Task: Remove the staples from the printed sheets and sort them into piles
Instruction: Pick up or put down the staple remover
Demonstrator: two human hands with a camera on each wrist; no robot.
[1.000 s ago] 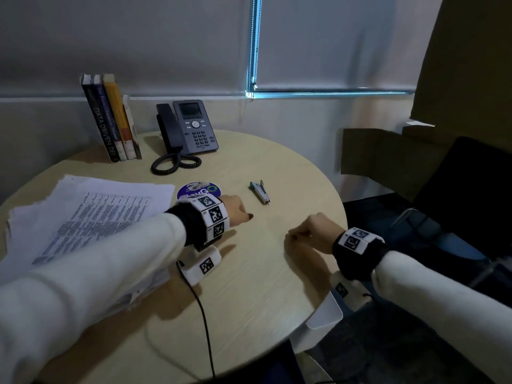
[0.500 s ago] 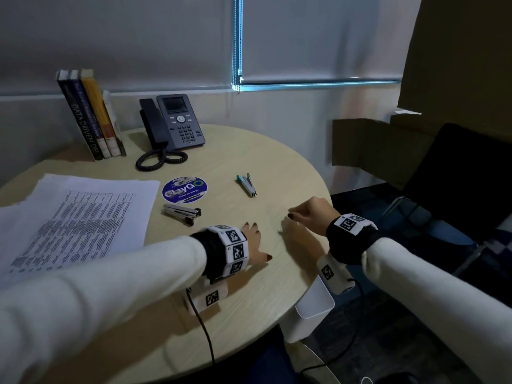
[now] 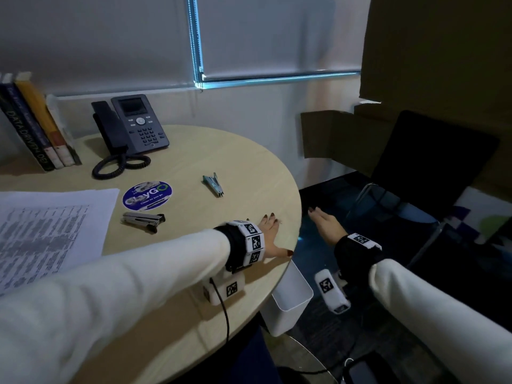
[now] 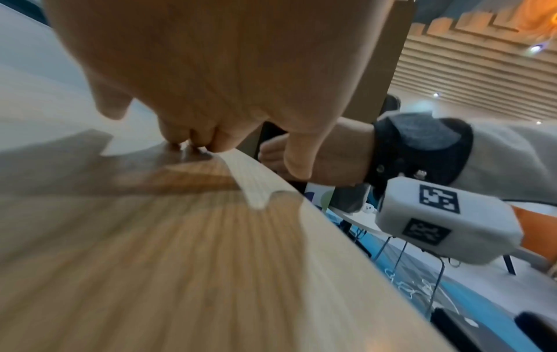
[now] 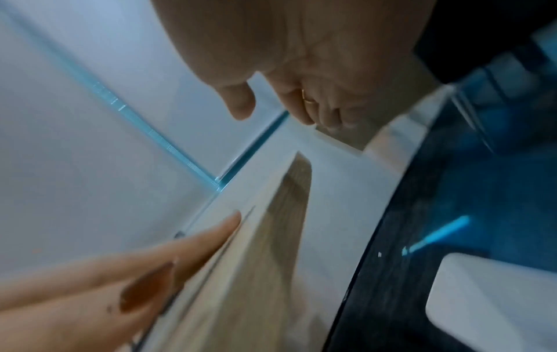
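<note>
Meanwhile, staple remover lengthwise toward table edge.

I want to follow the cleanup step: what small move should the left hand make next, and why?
Probably slide the left hand to the table rim: its fingers lie flat near it, and the right hand is open just beyond, with a white bin below.

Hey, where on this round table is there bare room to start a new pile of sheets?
Bare wood lies between the staple remover, the phone and the table far edge, and along the near rim behind the left hand. It is crowded between the printed sheets, stapler and round sticker.
</note>
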